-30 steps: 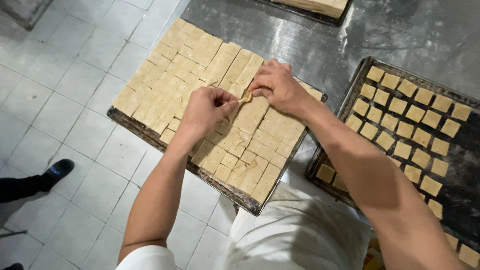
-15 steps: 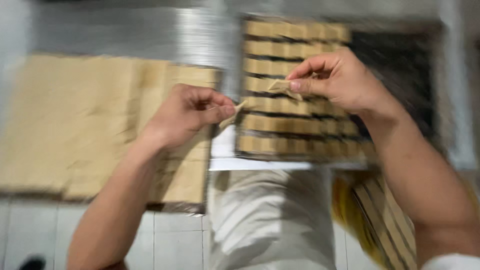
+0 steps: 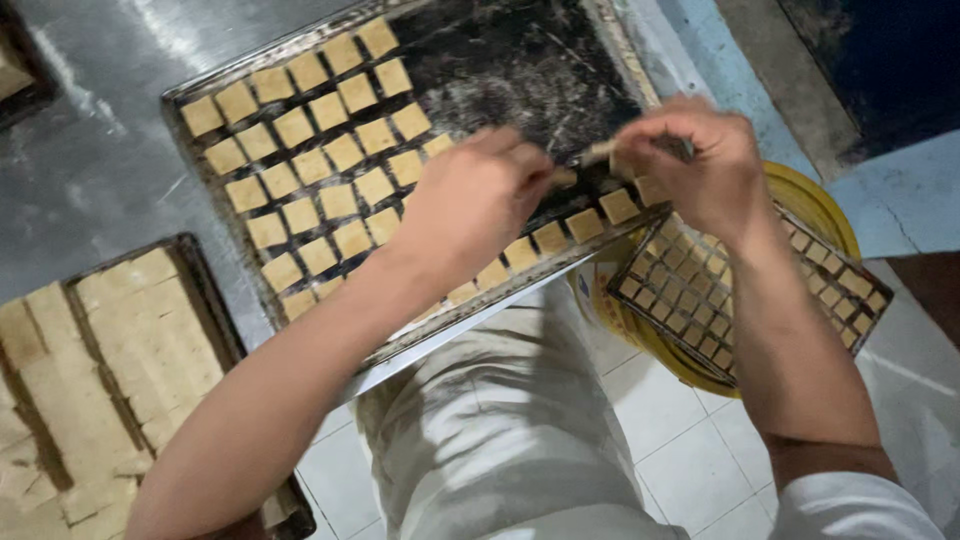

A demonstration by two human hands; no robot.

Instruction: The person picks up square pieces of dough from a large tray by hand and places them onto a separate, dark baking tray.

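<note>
My left hand (image 3: pixel 478 198) and my right hand (image 3: pixel 692 168) hover over the near right part of a dark baking tray (image 3: pixel 520 70). Both pinch the ends of a thin strip of tan dough (image 3: pixel 597 153) stretched between them. Rows of small square dough pieces (image 3: pixel 318 150) cover the tray's left half and near edge. The tray's far right area is bare, dark and floury.
A second tray (image 3: pixel 210 300) at the left holds a slab of cut dough (image 3: pixel 90 370). The trays sit on a steel table (image 3: pixel 90 130). Below my right arm a wire grid rack (image 3: pixel 750 290) rests on a yellow bucket (image 3: pixel 810 205). White floor tiles lie beneath.
My view and hands have swung from the tray of cut dough slab to the tray of spaced squares. Both hands still hold the strip between them.
</note>
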